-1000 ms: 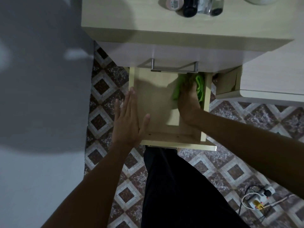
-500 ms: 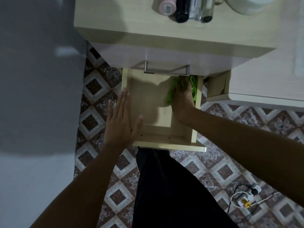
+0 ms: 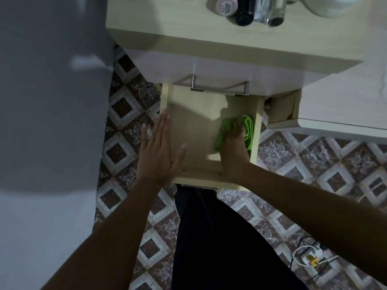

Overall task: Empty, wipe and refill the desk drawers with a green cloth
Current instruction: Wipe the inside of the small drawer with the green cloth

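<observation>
A pale wooden drawer [image 3: 194, 122] is pulled out below the desk, and nothing but the cloth lies in it. The green cloth [image 3: 225, 130] sits on the drawer floor against the right wall. My right hand [image 3: 234, 149] lies on top of the cloth, pressing it down, with the fingertips buried in the folds. My left hand [image 3: 159, 151] rests flat on the drawer's left wall with straight fingers and the thumb inside the drawer. A closed upper drawer with a metal handle [image 3: 219, 88] overhangs the back of the open one.
On the desk top [image 3: 167, 21] stand several bottles and a pink timer [image 3: 227, 5]. A grey wall is on the left. A second, lower desk part [image 3: 339, 109] is on the right. A white power strip [image 3: 312, 260] with cables lies on the patterned tile floor.
My right hand has drawn the cloth back from the far right corner toward the front, along the right wall. The left hand stays on the drawer's left wall.
</observation>
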